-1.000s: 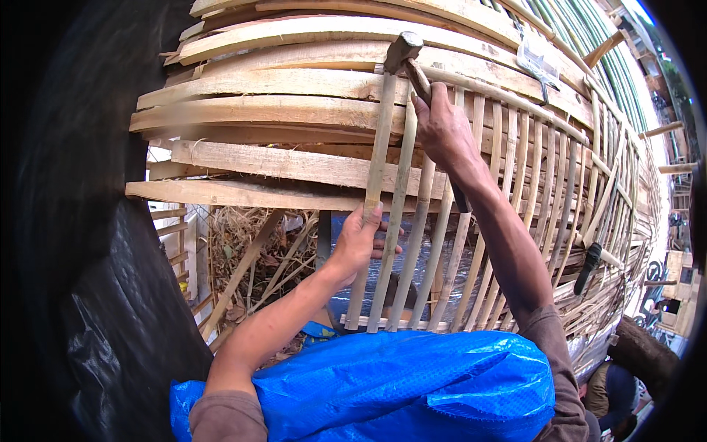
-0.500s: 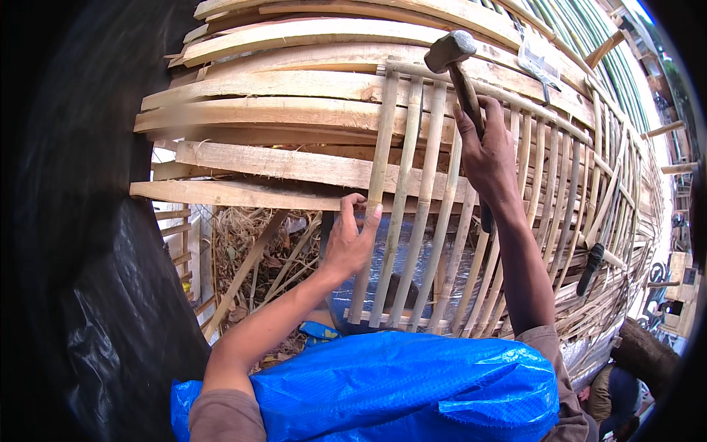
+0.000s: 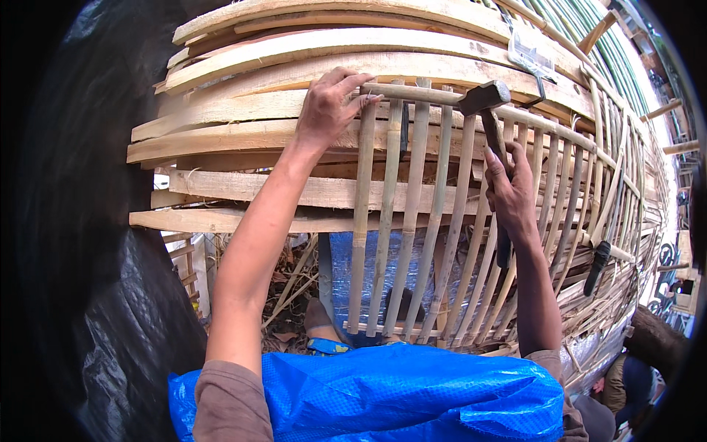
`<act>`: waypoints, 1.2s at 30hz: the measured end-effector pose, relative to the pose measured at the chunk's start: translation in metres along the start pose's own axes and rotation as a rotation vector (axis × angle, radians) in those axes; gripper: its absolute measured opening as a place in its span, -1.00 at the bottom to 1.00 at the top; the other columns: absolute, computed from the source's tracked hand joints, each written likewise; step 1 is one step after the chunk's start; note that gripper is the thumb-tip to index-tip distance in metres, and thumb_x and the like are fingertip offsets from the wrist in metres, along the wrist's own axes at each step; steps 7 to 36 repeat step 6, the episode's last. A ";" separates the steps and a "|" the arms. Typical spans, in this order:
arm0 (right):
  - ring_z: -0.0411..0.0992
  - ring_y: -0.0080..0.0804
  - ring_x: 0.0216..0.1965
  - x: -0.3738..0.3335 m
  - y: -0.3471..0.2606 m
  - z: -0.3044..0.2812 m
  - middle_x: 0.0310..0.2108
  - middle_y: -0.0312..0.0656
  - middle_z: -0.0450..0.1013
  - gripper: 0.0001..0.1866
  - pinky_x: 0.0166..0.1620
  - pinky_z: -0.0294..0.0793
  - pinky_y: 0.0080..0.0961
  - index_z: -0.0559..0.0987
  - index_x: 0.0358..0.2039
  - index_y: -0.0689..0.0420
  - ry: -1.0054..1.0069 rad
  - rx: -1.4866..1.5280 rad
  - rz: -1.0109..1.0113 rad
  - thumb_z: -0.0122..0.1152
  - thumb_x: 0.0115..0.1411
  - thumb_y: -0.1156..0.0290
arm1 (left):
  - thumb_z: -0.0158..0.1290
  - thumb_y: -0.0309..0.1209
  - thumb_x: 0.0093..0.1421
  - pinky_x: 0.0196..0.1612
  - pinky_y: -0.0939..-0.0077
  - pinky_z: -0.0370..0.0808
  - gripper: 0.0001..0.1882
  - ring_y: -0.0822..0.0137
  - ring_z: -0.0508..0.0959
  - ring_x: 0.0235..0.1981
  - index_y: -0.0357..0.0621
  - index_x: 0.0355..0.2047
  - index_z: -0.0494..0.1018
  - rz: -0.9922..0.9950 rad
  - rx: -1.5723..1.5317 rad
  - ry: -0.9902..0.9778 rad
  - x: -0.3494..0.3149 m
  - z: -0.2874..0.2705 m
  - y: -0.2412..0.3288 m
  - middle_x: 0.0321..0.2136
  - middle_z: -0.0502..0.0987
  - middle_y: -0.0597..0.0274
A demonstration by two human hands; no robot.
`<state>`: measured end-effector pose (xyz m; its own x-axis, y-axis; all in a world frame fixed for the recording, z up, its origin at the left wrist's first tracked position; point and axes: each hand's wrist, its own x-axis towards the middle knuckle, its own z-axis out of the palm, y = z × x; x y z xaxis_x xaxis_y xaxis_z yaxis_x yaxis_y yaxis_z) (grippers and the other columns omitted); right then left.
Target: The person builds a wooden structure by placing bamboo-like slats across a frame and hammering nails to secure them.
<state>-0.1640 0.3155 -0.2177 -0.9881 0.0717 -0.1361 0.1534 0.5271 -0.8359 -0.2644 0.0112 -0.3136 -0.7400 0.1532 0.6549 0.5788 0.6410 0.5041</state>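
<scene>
A frame of parallel bamboo slats (image 3: 409, 214) lies in front of me, joined along its far side by a round bamboo rail (image 3: 416, 93). My left hand (image 3: 329, 107) reaches to the far left corner, thumb and forefinger closed around the joint where the leftmost bamboo slat (image 3: 360, 199) meets the rail. Whether something small is also pinched there I cannot make out. My right hand (image 3: 510, 193) grips a hammer (image 3: 486, 98) by its handle. The hammer's dark metal head is up beside the rail, several slats to the right of my left hand.
Long sawn planks (image 3: 243, 136) are stacked under and beyond the frame. Black plastic sheeting (image 3: 132, 324) hangs at the left. A blue tarp (image 3: 398, 390) covers my lap. A black-handled tool (image 3: 598, 267) rests on the slats at right. Another person (image 3: 626, 383) shows at lower right.
My left hand has moved up from the middle of the leftmost slat to its far end. The hammer, still in my right hand, has come lower and further right.
</scene>
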 end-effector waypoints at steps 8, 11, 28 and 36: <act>0.25 -0.67 -0.51 -0.003 0.014 -0.007 -0.53 -0.37 0.36 -0.64 -0.45 0.23 -0.61 0.40 0.03 0.18 0.002 0.047 0.011 0.14 0.40 0.19 | 0.30 -0.34 0.11 -0.13 0.38 0.57 -0.91 0.34 0.61 -0.28 0.05 -0.35 0.70 0.039 -0.156 0.048 0.012 0.003 -0.007 -0.35 0.66 0.40; 0.25 -0.67 -0.51 -0.003 0.014 -0.007 -0.53 -0.37 0.36 -0.64 -0.45 0.23 -0.61 0.40 0.03 0.18 0.002 0.047 0.011 0.14 0.40 0.19 | 0.30 -0.34 0.11 -0.13 0.38 0.57 -0.91 0.34 0.61 -0.28 0.05 -0.35 0.70 0.039 -0.156 0.048 0.012 0.003 -0.007 -0.35 0.66 0.40; 0.25 -0.67 -0.51 -0.003 0.014 -0.007 -0.53 -0.37 0.36 -0.64 -0.45 0.23 -0.61 0.40 0.03 0.18 0.002 0.047 0.011 0.14 0.40 0.19 | 0.30 -0.34 0.11 -0.13 0.38 0.57 -0.91 0.34 0.61 -0.28 0.05 -0.35 0.70 0.039 -0.156 0.048 0.012 0.003 -0.007 -0.35 0.66 0.40; 0.25 -0.67 -0.51 -0.003 0.014 -0.007 -0.53 -0.37 0.36 -0.64 -0.45 0.23 -0.61 0.40 0.03 0.18 0.002 0.047 0.011 0.14 0.40 0.19 | 0.30 -0.34 0.11 -0.13 0.38 0.57 -0.91 0.34 0.61 -0.28 0.05 -0.35 0.70 0.039 -0.156 0.048 0.012 0.003 -0.007 -0.35 0.66 0.40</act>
